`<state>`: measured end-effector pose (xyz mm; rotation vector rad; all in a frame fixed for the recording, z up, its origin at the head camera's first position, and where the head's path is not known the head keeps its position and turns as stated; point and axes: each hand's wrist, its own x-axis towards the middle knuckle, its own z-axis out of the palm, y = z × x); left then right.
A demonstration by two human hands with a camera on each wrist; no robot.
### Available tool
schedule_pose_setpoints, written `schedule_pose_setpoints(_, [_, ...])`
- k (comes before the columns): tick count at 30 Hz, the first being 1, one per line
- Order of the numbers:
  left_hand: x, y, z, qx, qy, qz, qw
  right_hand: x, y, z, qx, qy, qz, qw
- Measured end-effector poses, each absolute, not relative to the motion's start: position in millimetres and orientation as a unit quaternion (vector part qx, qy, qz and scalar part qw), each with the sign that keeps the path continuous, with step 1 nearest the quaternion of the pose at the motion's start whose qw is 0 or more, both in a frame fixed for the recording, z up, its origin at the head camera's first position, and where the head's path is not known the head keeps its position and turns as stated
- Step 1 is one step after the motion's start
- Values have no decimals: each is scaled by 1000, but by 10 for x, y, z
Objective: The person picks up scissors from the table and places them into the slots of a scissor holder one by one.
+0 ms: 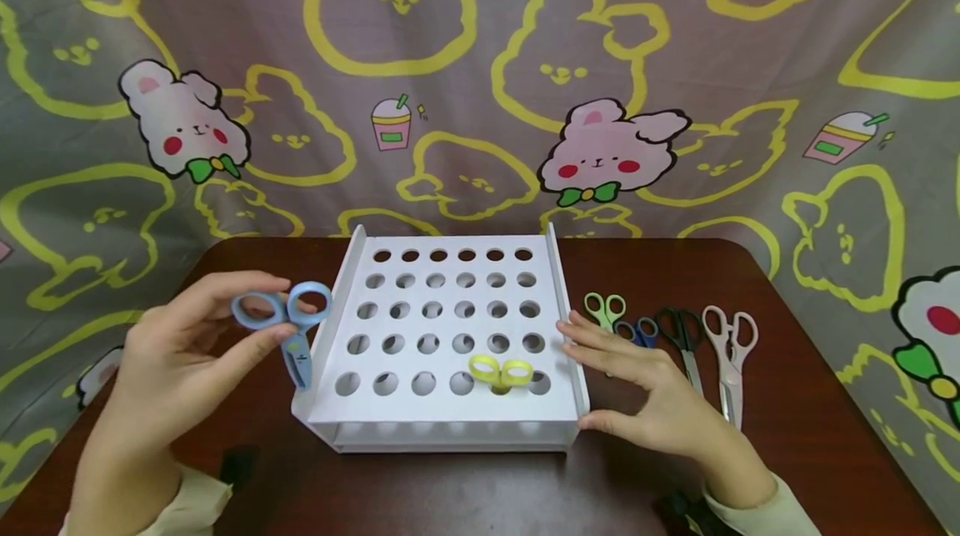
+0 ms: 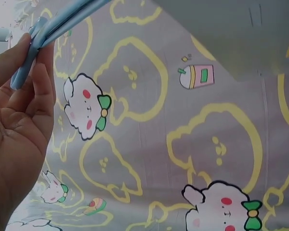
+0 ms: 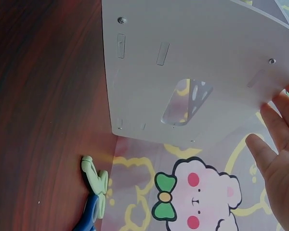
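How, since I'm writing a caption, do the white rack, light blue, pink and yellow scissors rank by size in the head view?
1. White rack
2. Light blue scissors, pink scissors: unsure; the raised blue pair is probably nearer the camera
3. Yellow scissors, mostly handles showing

smooth plastic rack (image 1: 447, 327); glossy wood table (image 1: 465, 490); cloth backdrop (image 1: 472, 94)

Dark brown table (image 1: 465, 494) with white rack (image 1: 447, 326), four scissors (image 1: 731, 363) alongside.

Bunny-print cloth (image 1: 480, 94) behind a reddish-brown table (image 1: 450, 493)
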<state>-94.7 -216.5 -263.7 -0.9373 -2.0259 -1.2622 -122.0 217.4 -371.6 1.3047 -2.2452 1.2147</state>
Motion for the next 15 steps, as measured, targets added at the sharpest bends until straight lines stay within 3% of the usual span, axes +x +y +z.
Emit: schedule_pose_setpoints(15, [-1062,-1924,-2682,-369,-754,-468,277,-1238,2173,-3730,456,-768,427,142])
